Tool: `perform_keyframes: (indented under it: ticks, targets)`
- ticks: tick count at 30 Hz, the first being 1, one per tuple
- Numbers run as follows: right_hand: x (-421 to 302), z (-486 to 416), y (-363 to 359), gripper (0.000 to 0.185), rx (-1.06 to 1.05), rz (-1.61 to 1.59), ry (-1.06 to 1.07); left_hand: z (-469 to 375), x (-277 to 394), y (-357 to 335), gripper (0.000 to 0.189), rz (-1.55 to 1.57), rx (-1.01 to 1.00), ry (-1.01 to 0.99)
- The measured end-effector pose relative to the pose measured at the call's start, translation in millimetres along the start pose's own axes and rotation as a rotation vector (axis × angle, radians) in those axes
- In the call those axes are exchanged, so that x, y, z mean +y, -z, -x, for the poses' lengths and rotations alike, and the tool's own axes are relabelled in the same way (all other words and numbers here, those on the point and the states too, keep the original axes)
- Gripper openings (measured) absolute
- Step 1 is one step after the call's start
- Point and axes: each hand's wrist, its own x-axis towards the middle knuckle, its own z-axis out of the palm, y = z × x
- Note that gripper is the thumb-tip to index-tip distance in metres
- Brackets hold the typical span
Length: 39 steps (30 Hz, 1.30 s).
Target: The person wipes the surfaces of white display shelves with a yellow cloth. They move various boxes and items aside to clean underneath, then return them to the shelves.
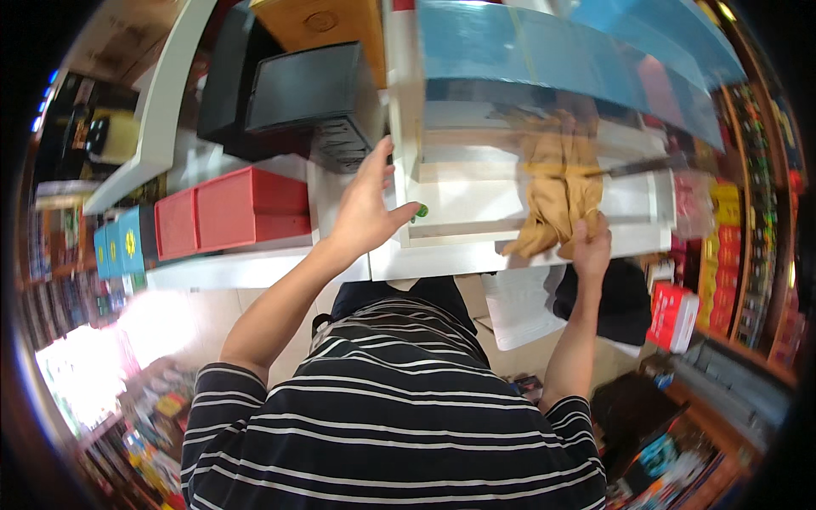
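My right hand (591,247) grips the lower edge of a crumpled tan cloth (561,197), which lies over the front of a white shelf compartment (468,204). The cloth's upper part is blurred. My left hand (370,204) is raised at the upright divider left of that compartment, fingers apart, holding nothing. A small green round thing (421,210) shows at its thumb tip; whether it touches the thumb I cannot tell. Beyond my left fingers stands a dark box (306,89) with writing on its side.
Red boxes (223,210) and light blue boxes (121,245) sit on the left shelf. Large blue boxes (542,51) stand above the compartment. A wooden box (325,25) is behind the dark box. At the right are a black item (605,303) and a red and white box (672,315).
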Motion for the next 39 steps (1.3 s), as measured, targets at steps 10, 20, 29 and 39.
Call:
perform_keyframes:
  ticks: [10,20,29,39]
  targets:
    - [-82.2,-56.6,-75.1,0.074,-0.939,0.947,-0.229,-39.0,-22.3,-56.9,0.106,0.081,0.183,-0.115]
    - [-138.5,-3.2,-111.4,0.062,-0.75,0.696,0.257,-64.0,-55.7,-76.1,0.095,0.3,0.044,-0.003]
    - [-90.7,-11.3,-65.5,0.042,-0.622,0.432,0.444,-71.8,-59.9,-78.0,0.086,0.315,0.165,-0.137]
    - [80.6,10.0,64.0,0.028,-1.11,0.101,-0.435,-68.1,-34.8,-56.9,0.094,0.248,0.135,-0.21]
